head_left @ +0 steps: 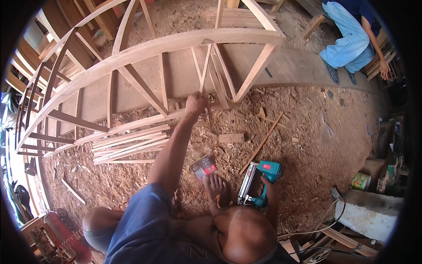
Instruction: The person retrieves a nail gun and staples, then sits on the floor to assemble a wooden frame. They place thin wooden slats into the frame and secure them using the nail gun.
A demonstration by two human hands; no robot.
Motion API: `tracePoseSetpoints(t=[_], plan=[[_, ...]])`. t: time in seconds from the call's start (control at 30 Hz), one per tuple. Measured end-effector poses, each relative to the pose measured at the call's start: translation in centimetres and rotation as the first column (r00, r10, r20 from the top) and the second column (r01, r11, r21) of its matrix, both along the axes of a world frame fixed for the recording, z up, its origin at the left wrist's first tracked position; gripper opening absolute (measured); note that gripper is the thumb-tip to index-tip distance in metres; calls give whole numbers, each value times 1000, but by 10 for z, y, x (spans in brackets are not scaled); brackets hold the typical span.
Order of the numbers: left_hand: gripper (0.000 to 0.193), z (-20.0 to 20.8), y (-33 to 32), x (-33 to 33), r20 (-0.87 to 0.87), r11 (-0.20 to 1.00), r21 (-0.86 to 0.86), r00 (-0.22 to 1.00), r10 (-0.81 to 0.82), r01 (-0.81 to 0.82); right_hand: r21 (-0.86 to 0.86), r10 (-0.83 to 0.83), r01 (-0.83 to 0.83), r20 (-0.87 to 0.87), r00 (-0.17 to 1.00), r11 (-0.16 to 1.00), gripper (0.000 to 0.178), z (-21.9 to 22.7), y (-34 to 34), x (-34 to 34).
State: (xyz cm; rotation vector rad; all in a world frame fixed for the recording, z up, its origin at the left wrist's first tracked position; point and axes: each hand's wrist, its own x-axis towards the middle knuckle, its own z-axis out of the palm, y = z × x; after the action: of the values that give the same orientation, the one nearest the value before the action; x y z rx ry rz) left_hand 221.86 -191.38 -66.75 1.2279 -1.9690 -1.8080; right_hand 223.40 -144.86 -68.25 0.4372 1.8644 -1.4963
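wooden frame (pixel 176 42): several crosspieces (pixel 163 79) in place, slats (pixel 132 144) lying loose; left hand (pixel 196 104) grips a strip (pixel 205 70), right hand (pixel 270 188) a nailer (pixel 269 169).

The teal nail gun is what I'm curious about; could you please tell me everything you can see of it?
The nail gun has a teal casing, apparently plastic, with a red label and a long silver, metal-looking rail along its left side. The right hand grips its teal handle. It is tilted, its top leaning rightward, just right of a bare foot, over the shavings-strewn floor. Whether it rests there is unclear.
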Motion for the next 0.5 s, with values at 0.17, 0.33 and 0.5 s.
tracePoseSetpoints(t=[0.17,0.33,0.5], plan=[[26,-6,-15,-15,64,999,-40,998,3,0,-9,48,-49,-18,999,999,19,6,-1,-1],[37,-6,-20,-23,116,997,-76,993,10,-1,14,19,-19,21,1000,1000,19,4,0,0],[29,-7,-36,-10,10,990,2,990,139,-139,6,45,-45,-9,999,999,19,0,2,-2]])
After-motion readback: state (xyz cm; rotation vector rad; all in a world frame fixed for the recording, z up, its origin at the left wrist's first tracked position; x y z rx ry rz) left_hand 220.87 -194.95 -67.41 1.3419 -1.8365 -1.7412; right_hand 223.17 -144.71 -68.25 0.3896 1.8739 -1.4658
